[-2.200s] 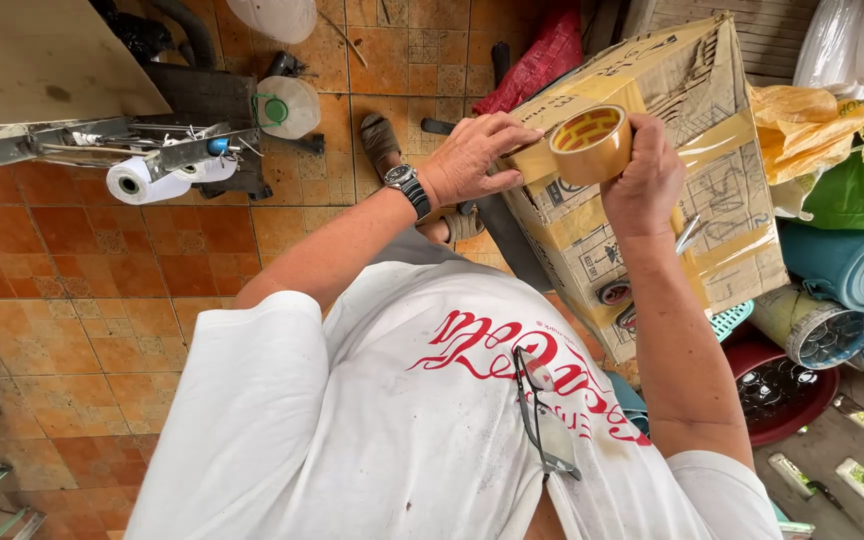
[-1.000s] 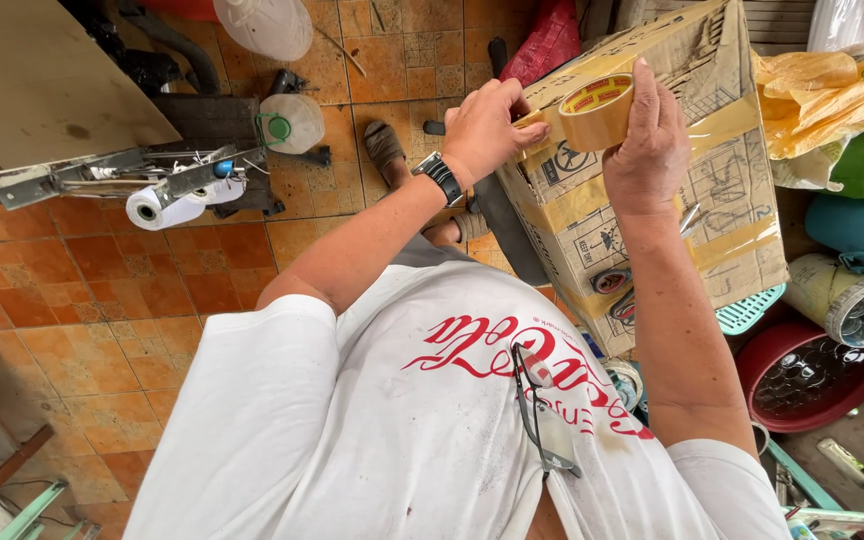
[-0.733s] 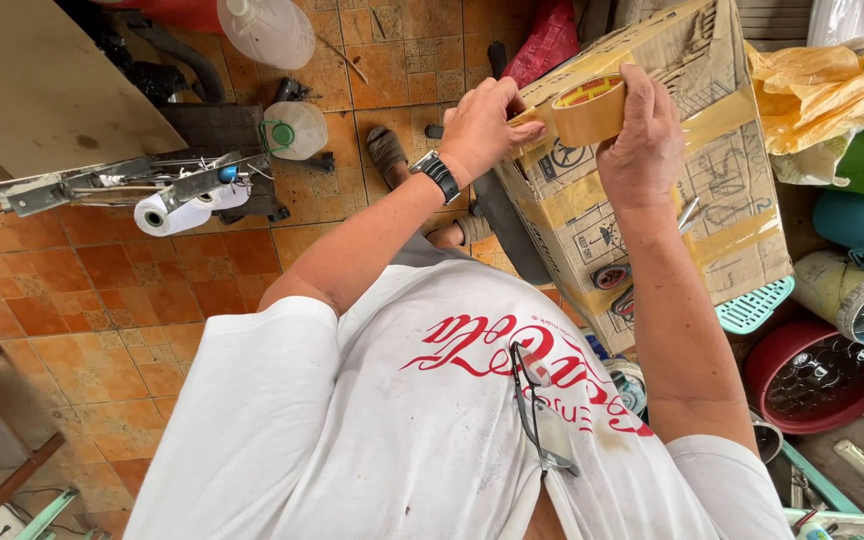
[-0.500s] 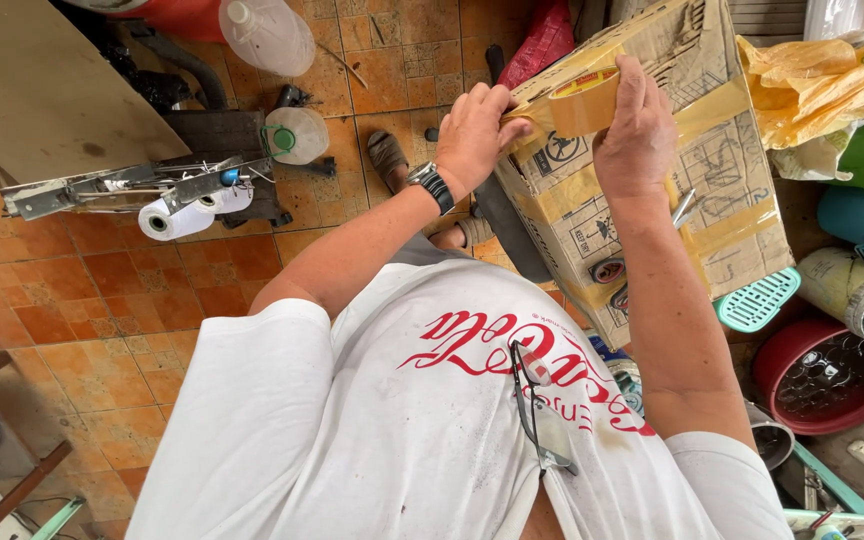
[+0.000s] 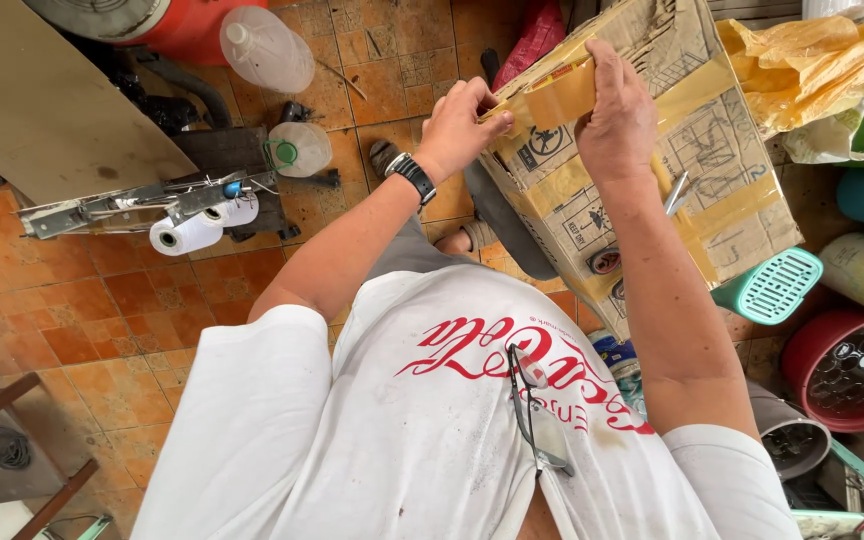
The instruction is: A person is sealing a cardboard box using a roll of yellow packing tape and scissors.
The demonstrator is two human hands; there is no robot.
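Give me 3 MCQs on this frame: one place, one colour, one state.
1. Where is the tape roll?
A. on the cardboard box
B. on the floor tiles
C. on the wooden chair

2. What colour is the basin at the right edge?
A. white
B. red
C. black

3. What is the left hand doing?
A. hanging free
B. pinching the tape at the box edge
C. holding the glasses

Answers: A, the right hand holds it against the cardboard box; B, its rim is red; B, fingers close on the tape strip.

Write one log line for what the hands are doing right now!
left hand: pinching tape end on cardboard box | right hand: holding brown tape roll against box | box: partly taped
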